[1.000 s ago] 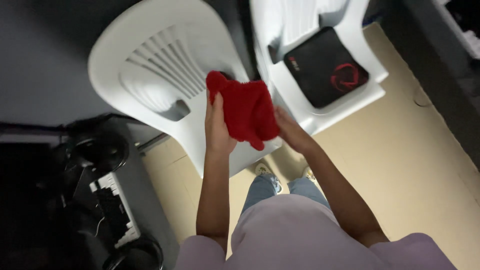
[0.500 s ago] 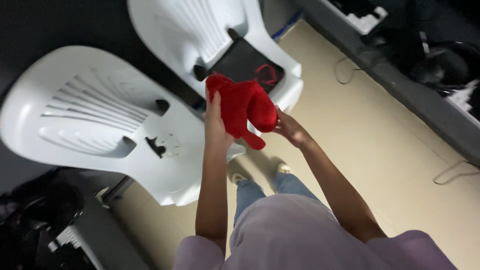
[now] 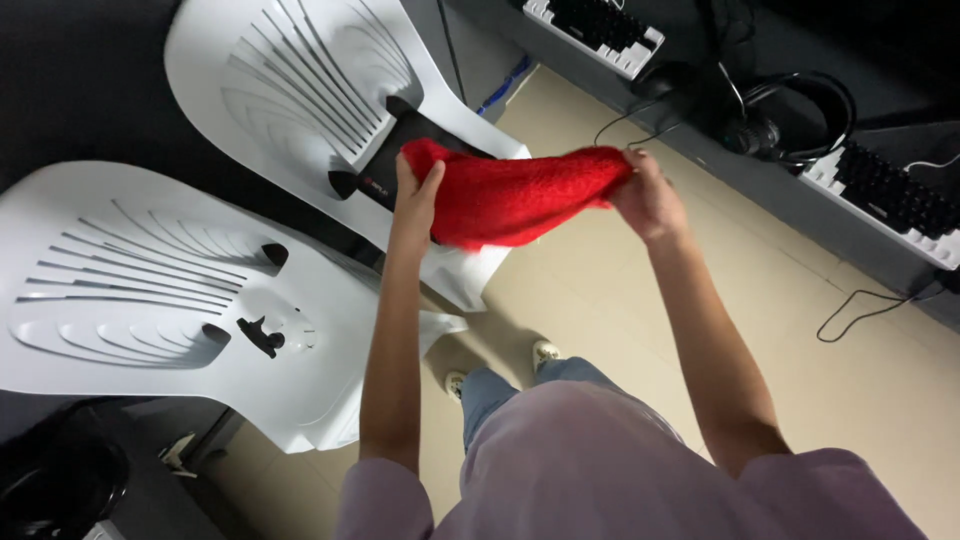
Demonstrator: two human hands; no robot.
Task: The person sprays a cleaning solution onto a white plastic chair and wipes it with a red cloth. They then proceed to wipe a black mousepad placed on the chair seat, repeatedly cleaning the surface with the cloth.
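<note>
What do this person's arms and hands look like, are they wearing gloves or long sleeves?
No gloves: the left hand and right hand are both bare, with no rings, watch or bands visible. The forearms are bare too. Short, pale lilac sleeves of a loose top end above the elbows.

Red cloth [image 3: 515, 197] between both hands, white chairs [image 3: 150, 290] beneath.

Black pad [image 3: 385, 165] mostly behind red cloth [image 3: 510, 195]
</note>
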